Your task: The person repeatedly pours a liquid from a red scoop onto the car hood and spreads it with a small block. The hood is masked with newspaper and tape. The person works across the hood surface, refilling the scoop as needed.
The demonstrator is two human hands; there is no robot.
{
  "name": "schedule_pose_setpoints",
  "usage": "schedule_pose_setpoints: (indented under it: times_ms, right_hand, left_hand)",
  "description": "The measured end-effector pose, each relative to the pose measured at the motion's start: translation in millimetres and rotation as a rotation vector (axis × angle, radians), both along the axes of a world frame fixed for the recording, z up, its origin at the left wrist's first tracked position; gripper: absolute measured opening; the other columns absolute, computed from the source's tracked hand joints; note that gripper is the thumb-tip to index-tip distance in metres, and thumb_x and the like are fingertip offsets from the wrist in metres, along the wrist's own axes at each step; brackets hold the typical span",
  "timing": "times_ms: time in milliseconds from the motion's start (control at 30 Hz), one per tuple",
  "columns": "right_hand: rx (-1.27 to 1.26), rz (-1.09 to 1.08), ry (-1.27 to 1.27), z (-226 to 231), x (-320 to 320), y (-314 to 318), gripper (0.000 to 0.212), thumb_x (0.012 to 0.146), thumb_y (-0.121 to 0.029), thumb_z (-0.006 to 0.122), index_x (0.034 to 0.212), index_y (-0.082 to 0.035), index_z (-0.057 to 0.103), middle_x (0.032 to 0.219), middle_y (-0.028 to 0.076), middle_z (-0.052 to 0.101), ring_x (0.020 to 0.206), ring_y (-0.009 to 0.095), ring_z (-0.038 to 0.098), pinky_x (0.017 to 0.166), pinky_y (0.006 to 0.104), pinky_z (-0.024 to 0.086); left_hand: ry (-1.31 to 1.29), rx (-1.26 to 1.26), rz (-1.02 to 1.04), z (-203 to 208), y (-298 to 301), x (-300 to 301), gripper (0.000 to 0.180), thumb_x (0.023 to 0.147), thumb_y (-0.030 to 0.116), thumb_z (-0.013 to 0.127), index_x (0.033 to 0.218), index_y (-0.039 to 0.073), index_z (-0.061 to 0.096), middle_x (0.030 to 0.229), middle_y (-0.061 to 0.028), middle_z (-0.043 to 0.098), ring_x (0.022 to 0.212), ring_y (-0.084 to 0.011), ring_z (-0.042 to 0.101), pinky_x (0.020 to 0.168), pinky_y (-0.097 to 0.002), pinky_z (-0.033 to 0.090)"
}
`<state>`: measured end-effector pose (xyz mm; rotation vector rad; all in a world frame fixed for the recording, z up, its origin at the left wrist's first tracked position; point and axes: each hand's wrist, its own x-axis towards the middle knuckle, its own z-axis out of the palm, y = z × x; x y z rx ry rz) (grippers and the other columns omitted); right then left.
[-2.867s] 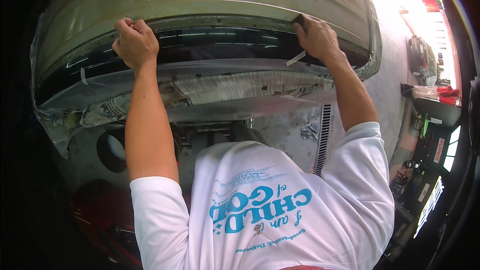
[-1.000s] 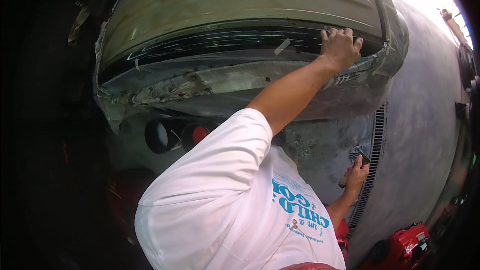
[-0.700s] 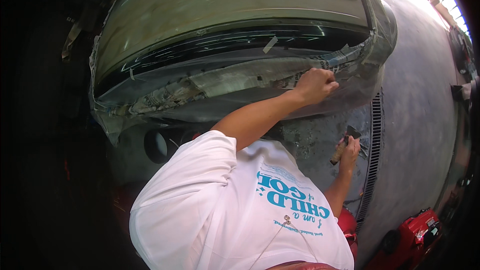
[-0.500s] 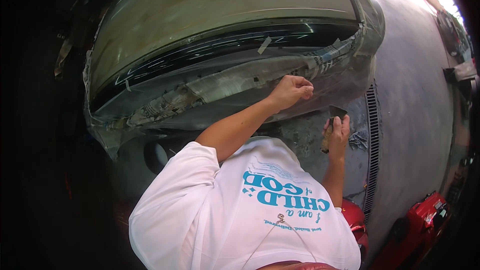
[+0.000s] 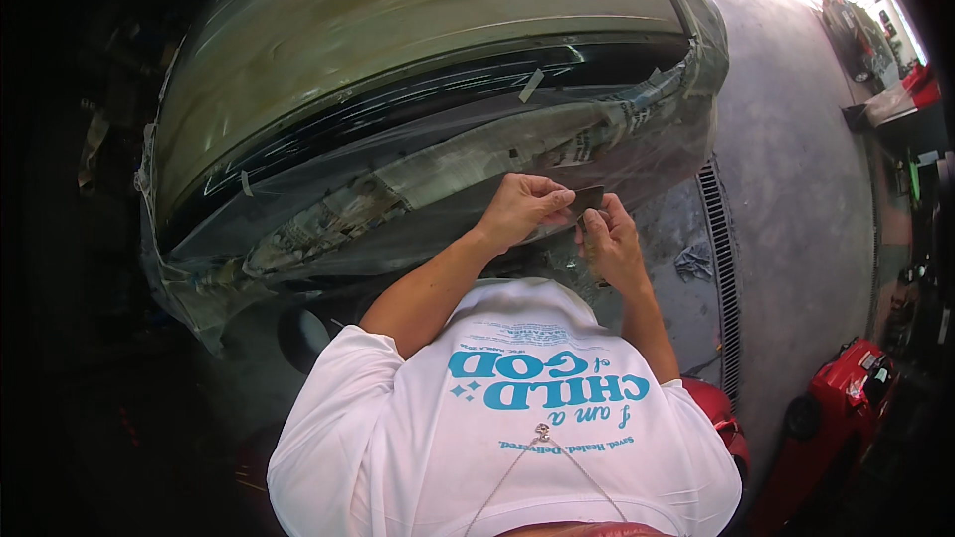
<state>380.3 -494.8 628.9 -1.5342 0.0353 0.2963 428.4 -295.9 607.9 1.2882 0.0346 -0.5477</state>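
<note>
No packages, labels, signs or screens show (only printed shirt lettering).

Hands (image 5: pixel 567 224) before masked car (image 5: pixel 428 119)

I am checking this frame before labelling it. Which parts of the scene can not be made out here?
- Head view: the small dark piece pinched between the left hand and the right hand is mostly covered by fingers; its kind is unclear.
- The car body under the masking paper is hidden by that paper.
- The picture's left side is too dark to read.
- The red machine sits distorted near the rim.
</note>
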Motion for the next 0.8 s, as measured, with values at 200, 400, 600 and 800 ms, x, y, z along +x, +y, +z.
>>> schedule_pose_setpoints:
  times_ms: [200,400,600,800]
  right_hand:
    - [0.148,0.010,0.001,-7.9,-2.8,13.5,0.015,0.110,-0.019,0.055,0.114,-0.004,0.056,0.081,0.003,0.063,0.065,0.009,0.059,0.059,0.0250,0.050]
    - [-0.002,0.095,0.110,-8.6,-3.1,50.3,0.017,0.109,-0.021,0.058,0.115,-0.006,0.059,0.080,0.003,0.063,0.064,0.010,0.060,0.057,0.0256,0.050]
    - [-0.140,0.265,0.172,-36.8,-3.3,55.2,0.019,0.109,-0.026,0.060,0.113,-0.007,0.060,0.077,0.003,0.063,0.061,0.010,0.059,0.056,0.0254,0.048]
    - [-0.273,0.495,0.283,-58.3,9.3,80.2,0.018,0.108,-0.025,0.060,0.107,-0.007,0.058,0.075,0.003,0.061,0.060,0.010,0.057,0.056,0.0263,0.047]
  left_hand:
    - [0.001,0.118,0.145,3.9,74.4,-11.4,0.028,0.094,0.025,0.082,0.102,-0.001,0.078,0.085,-0.0077,0.077,0.073,-0.0127,0.072,0.068,-0.0244,0.058]
    - [0.063,0.348,0.388,-34.3,205.5,-70.2,0.023,0.091,0.022,0.083,0.096,0.000,0.078,0.083,-0.0059,0.077,0.069,-0.0119,0.072,0.065,-0.0249,0.056]
    - [0.366,0.482,0.804,-117.1,315.1,-218.2,0.021,0.092,0.020,0.080,0.092,0.000,0.077,0.080,-0.0062,0.075,0.066,-0.0128,0.070,0.061,-0.0267,0.053]
    - [0.844,0.499,1.242,-209.5,288.0,-410.4,0.016,0.093,0.016,0.077,0.087,0.001,0.076,0.072,-0.0057,0.071,0.056,-0.0152,0.066,0.051,-0.0351,0.050]
